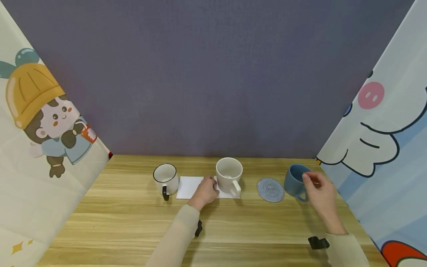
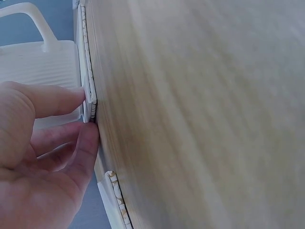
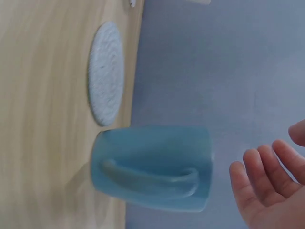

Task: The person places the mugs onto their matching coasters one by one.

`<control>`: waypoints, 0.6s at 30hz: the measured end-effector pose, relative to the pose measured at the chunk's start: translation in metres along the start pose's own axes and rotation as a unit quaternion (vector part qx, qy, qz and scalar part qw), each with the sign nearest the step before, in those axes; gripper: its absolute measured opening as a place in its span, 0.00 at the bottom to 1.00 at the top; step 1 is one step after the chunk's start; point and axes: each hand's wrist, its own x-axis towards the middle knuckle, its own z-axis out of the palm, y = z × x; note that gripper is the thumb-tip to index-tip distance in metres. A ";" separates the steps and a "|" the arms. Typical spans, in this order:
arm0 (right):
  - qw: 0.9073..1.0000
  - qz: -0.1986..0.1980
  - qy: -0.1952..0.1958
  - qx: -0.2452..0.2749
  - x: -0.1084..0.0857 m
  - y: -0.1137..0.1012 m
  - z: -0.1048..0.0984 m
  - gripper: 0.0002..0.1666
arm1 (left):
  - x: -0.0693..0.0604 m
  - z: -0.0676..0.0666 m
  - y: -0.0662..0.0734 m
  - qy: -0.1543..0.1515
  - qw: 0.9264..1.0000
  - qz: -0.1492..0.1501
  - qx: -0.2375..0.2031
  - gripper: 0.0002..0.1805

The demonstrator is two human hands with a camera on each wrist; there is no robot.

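No text, label, brand, number or sign can be read anywhere here.

Head looks forward, down; wrists close; right shares blue mug (image 1: 292,184).

A thin white square coaster (image 1: 224,195) lies flat, its edge gripped by the left hand (image 1: 206,191). On it, just right of that hand, a plain white mug (image 1: 227,180) stands upright, handle toward the person. A blue mug (image 1: 293,184) stands upright just left of the right hand (image 1: 321,191), apart from its fingertips, its handle toward the person too.
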 end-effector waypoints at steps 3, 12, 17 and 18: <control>1.000 0.008 0.004 -0.009 0.000 0.007 -0.002 0.17 | 0.000 0.000 0.000 0.000 1.000 -0.001 0.001 0.09; 0.998 0.035 0.031 -0.029 -0.005 0.023 -0.001 0.17 | 0.000 -0.001 0.001 0.004 1.000 0.010 0.007 0.10; 0.998 0.046 0.022 -0.046 -0.008 0.033 0.000 0.17 | -0.001 -0.002 0.001 0.008 1.000 0.016 0.008 0.10; 0.998 0.050 0.020 -0.045 -0.008 0.035 0.001 0.17 | -0.002 -0.002 0.001 0.008 1.000 0.016 0.007 0.10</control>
